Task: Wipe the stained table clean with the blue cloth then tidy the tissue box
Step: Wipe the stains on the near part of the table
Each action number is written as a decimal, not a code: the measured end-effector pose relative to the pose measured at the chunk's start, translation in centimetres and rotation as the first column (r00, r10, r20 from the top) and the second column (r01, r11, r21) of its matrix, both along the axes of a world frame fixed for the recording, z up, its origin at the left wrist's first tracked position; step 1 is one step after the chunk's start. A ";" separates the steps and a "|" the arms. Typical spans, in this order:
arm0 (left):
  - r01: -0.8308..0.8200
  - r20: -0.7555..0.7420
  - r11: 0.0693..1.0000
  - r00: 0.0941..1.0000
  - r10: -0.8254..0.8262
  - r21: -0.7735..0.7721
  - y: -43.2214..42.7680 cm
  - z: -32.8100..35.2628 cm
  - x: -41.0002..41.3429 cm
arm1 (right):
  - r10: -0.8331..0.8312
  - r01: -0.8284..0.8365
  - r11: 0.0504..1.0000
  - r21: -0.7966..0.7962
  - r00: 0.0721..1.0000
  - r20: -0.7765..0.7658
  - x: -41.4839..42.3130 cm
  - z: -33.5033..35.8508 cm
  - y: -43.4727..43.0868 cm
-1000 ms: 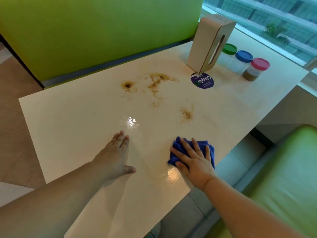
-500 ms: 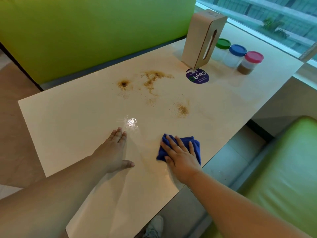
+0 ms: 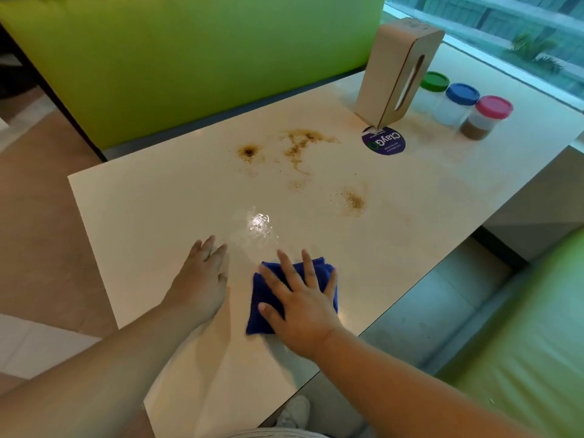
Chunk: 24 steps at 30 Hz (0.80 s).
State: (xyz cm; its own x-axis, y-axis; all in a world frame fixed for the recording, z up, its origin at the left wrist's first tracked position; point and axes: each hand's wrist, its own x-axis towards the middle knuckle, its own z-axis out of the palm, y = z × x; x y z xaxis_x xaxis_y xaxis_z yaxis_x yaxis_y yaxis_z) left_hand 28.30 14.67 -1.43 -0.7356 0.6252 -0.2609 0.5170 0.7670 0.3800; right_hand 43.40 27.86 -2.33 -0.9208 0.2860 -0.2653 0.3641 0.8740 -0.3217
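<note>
we can't see the thumb of our left hand (image 3: 202, 279), flat w/ straight fingers near the front edge of the glossy cream table (image 3: 158, 216). beside it our right hand (image 3: 303, 308), fingers spread wide, covers most of the folded blue cloth (image 3: 260, 290). brown stains (image 3: 300, 143) sit mid-table. far right: upright cardboard tissue box (image 3: 388, 74); pink-lidded clear jar (image 3: 488, 118) holds brown powder.

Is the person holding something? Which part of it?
Nothing is gripped. The right hand presses flat on top of the cloth, fingers spread. The left hand rests flat on the table and holds nothing.
</note>
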 end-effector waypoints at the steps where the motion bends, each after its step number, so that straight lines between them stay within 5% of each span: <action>1: -0.013 0.026 1.000 1.000 0.013 -0.019 -0.1 -0.3 0.2 | -0.068 0.066 0.997 0.042 0.997 0.045 0.2 -0.8 -0.6; 7: 0.062 0.093 0.977 0.995 -0.044 -0.204 -0.2 -1.5 0.7 | -0.134 0.127 0.981 0.147 0.990 0.038 -1.5 -2.6 -0.8; 13: 0.146 0.095 0.957 0.987 -0.126 -0.249 -0.9 -0.8 -0.1 | 0.296 -0.280 0.947 0.157 0.951 -0.087 1.3 -3.4 0.9; 21: 0.185 0.062 0.943 0.983 -0.175 -0.278 -1.0 -0.7 0.2 | -0.046 0.044 0.988 0.150 0.999 0.008 -0.3 -2.8 5.2; 24: 0.186 0.056 0.942 0.983 -0.177 -0.281 -1.1 -0.8 0.2 | 0.151 -0.149 0.984 0.101 0.988 -0.011 0.1 -2.6 2.0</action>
